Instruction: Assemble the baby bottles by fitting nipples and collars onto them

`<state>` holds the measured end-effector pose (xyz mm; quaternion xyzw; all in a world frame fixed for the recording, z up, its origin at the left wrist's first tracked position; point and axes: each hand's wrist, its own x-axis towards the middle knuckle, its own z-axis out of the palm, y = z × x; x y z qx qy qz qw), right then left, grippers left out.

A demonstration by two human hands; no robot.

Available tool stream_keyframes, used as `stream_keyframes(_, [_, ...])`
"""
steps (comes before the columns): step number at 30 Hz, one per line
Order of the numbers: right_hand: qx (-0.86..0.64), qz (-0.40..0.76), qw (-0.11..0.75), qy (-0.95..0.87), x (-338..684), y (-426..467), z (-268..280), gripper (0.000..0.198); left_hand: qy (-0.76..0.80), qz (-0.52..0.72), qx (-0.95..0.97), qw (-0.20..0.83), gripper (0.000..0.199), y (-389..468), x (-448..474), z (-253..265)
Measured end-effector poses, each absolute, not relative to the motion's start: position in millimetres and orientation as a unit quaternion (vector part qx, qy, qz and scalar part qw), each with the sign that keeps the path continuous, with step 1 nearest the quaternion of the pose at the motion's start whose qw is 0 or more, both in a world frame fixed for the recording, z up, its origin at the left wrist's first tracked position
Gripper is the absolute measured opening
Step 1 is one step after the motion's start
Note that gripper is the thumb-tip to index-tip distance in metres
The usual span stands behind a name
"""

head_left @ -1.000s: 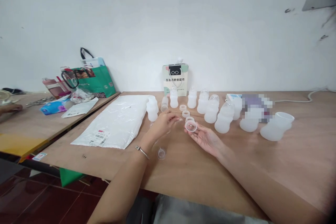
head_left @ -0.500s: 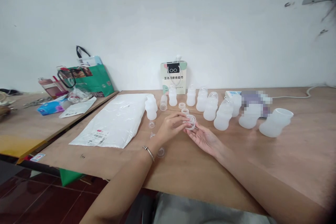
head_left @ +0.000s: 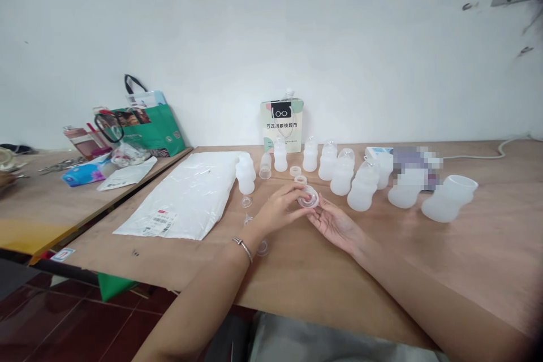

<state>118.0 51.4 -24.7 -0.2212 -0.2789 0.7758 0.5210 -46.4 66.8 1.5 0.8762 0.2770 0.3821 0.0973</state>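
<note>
Between my hands is a translucent bottle collar ring (head_left: 313, 198), with a clear teat-like piece that seems to sit in its opening. My left hand (head_left: 283, 203) grips its left side, one fingertip on the middle of the ring. My right hand (head_left: 337, 223) supports the right edge with thumb and fingers, palm turned up. Just beyond lie two more collar rings, one a bare ring (head_left: 296, 171). Clear silicone teats rest left of my left hand, one standing teat (head_left: 246, 201) near a frosted baby bottle (head_left: 245, 175). Another teat (head_left: 263, 247) shows partly behind my left wrist.
Several frosted bottles, some with clear domed caps, stand in a curve to the right, ending at an uncapped bottle (head_left: 445, 203). A white plastic mailer (head_left: 182, 198) lies left. A paper bag (head_left: 282, 130) stands by the wall. A green bag (head_left: 159, 130) sits on the left table.
The pieces in my hands, seen slightly apart before, now sit together as one round shape. My left fingertip has moved onto the middle of the ring. The view has shifted slightly.
</note>
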Motion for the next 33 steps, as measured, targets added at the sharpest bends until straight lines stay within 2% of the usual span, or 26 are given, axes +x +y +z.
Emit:
stream_keyframes(4, [-0.244,0.763,0.521,-0.294,119.3,53.6,-30.4,0.015,0.277,0.391,0.873,0.089,0.022,66.0,-45.0,1.3])
stream_keyframes(9, [-0.249,0.755,0.508,-0.331,121.9,55.1,-34.5,0.017,0.326,0.395,0.853,0.106,0.052,62.0,-43.6,6.9])
stream_keyframes(14, [-0.241,0.751,0.494,-0.365,120.8,54.8,-36.9,0.02,0.321,0.4,0.854,0.085,0.035,55.0,-37.7,9.9])
stream_keyframes(19, [-0.239,0.746,0.489,-0.383,117.2,52.7,-35.0,0.02,0.282,0.424,0.858,0.068,0.032,50.9,-34.8,12.0])
stream_keyframes(26, [-0.24,0.75,0.509,-0.346,115.8,51.3,-32.7,0.018,0.31,0.457,0.833,0.024,0.033,55.6,-36.9,12.7])
stream_keyframes(33, [-0.271,0.725,0.504,-0.383,116.9,52.9,-34.7,0.019,0.267,0.439,0.857,0.034,0.035,54.7,-38.0,11.5])
